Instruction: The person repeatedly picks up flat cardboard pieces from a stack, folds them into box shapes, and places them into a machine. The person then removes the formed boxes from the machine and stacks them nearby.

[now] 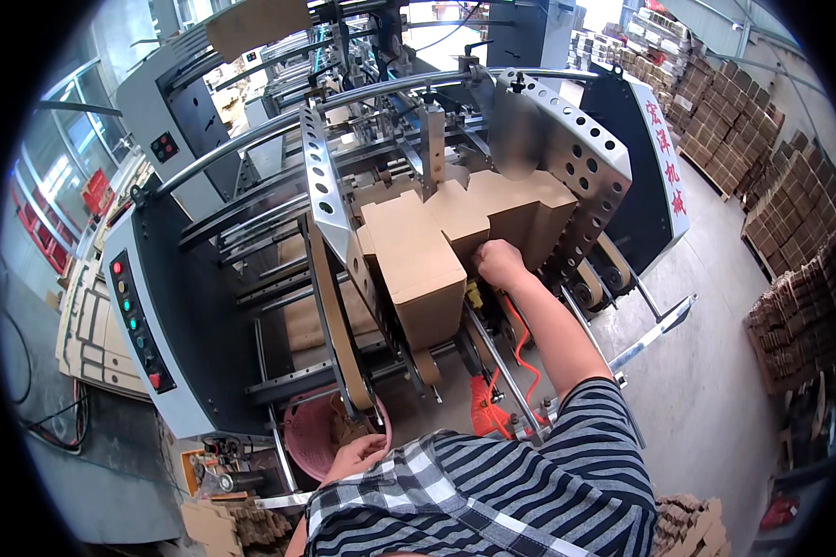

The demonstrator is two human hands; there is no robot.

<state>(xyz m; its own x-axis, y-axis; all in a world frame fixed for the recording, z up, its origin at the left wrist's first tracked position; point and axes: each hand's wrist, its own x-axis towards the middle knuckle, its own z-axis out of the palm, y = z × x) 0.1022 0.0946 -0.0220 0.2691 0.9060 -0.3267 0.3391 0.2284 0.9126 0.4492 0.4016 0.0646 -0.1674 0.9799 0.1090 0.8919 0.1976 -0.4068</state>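
A stack of brown die-cut cardboard blanks [416, 246] stands in the feeder of a machine, between two perforated metal side plates. My right hand [499, 265] reaches up to the notch in the stack's near right side. Its fingers are curled against the cardboard edge, and their tips are hidden, so what they grip cannot be made out. My left hand [358, 455] is low, beside the rim of a pink plastic basket [311, 436] that has brown scraps in it. Its fingers lie loosely extended, holding nothing visible.
Below the stack run brown feed belts [334, 325] and metal rods. An orange coiled air hose [525, 362] hangs beneath my right forearm. A control panel [132, 320] with buttons is at left. Bundled cardboard stacks [729, 111] line the right side; more cardboard [237, 527] lies near me.
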